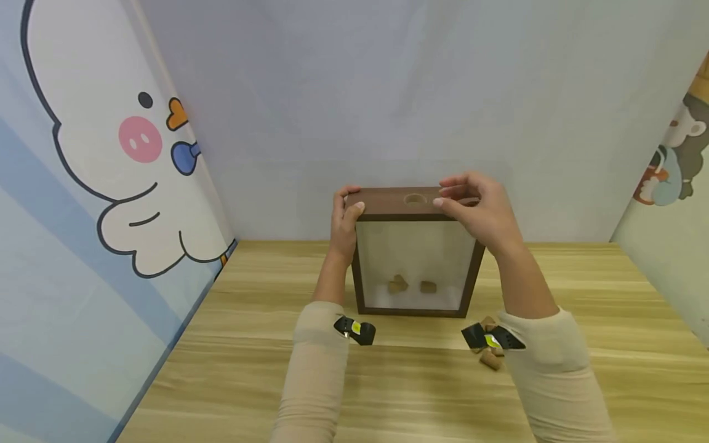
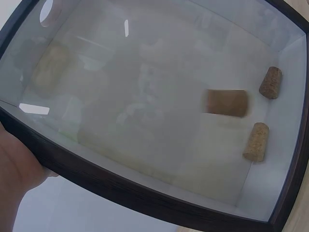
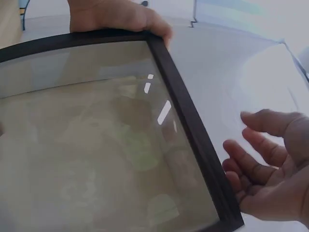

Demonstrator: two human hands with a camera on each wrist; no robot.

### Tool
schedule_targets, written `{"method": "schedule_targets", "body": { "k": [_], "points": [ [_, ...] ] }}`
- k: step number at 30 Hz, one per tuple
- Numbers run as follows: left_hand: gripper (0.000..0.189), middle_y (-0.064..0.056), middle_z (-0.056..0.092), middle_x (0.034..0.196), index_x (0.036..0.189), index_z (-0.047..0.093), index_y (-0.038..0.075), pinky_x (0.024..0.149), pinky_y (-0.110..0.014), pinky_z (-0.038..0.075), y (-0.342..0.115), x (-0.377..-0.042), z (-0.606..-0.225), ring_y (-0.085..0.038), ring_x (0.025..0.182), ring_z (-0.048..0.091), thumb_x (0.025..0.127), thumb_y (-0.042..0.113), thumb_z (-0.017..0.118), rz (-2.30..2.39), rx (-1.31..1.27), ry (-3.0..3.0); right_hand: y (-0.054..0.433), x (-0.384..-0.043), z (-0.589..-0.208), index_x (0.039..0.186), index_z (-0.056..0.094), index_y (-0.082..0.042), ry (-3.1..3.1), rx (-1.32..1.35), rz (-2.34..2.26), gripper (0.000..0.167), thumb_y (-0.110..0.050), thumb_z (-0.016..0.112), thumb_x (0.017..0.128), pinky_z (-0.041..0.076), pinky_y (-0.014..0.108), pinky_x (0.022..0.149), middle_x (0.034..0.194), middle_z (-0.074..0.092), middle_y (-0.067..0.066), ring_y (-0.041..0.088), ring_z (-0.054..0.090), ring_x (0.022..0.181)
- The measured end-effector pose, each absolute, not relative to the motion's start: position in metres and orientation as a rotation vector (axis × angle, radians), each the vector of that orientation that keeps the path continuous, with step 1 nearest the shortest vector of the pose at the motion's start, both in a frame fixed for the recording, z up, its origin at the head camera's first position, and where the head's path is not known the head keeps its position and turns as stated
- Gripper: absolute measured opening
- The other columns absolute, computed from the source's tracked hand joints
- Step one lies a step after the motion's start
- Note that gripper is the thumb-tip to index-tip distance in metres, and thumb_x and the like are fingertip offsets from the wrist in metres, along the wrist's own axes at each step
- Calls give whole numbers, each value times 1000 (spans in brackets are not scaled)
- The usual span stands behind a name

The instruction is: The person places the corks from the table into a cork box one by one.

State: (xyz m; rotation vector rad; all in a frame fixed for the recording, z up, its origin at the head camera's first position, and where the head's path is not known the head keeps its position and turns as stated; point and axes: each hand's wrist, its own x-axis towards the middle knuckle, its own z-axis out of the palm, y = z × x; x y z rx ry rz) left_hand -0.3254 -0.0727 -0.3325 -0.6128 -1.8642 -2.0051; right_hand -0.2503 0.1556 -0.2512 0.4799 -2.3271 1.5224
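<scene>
A dark wooden shadow box frame (image 1: 382, 200) with a clear front stands upright on the table. My left hand (image 1: 344, 226) grips its upper left corner, thumb on the top face near the front edge. My right hand (image 1: 486, 212) is at the top right, thumb and fingers apart beside the round hole (image 1: 415, 199). Nothing shows between those fingers in the right wrist view. Inside the box, one cork stopper (image 2: 270, 82) and another cork (image 2: 256, 142) lie at the bottom. A third, motion-blurred cork (image 2: 227, 103) appears just above them in the left wrist view.
Several loose corks (image 1: 490, 359) lie on the wood-grain table (image 1: 266, 369) in front of the box, partly hidden by my right wrist strap (image 1: 493, 337). A pale wall (image 1: 354, 111) rises close behind the box. Cartoon-printed panels (image 1: 72, 154) flank the table.
</scene>
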Motion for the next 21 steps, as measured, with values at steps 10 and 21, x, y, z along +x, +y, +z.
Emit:
{"method": "schedule_targets", "body": {
  "k": [10,21],
  "points": [
    [51,-19,19,141,126,32,-4,98,-46,19,-71,-300,-311,-27,119,25,82,23,38,-2005,-620,-1885,210,-215,-298,115,58,1,-2268,771,1602,28,-2,61,87,47,24,71,102,63,9,18,60,87],
    [54,-20,20,141,126,32,-4,97,-45,20,-70,-297,-309,-26,117,26,82,24,40,-2030,-634,-1870,255,-199,-353,123,53,0,-2437,777,1757,35,0,58,89,47,26,79,111,59,12,15,57,100]
  ]
}}
